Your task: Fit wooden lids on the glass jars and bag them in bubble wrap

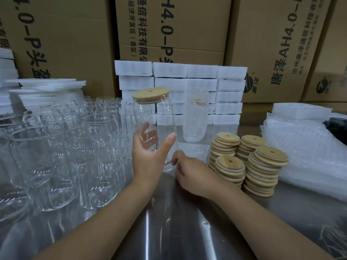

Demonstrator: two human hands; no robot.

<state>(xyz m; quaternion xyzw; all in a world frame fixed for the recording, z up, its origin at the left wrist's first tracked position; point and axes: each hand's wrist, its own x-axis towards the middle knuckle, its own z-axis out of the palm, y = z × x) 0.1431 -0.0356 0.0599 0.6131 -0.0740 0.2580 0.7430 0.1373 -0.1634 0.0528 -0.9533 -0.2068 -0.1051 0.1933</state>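
My left hand grips a clear glass jar round its lower half, holding it upright above the metal table. A wooden lid with a small hole sits on the jar's mouth. My right hand is at the jar's base with curled fingers; whether it grips the jar or a bubble wrap bag lying there I cannot tell. Behind stands a jar wrapped in bubble wrap. Stacks of wooden lids stand to the right.
Several empty glass jars crowd the table's left side. A pile of bubble wrap bags lies at the right. White foam blocks are stacked at the back before large cardboard boxes. Foam sheets lie at back left.
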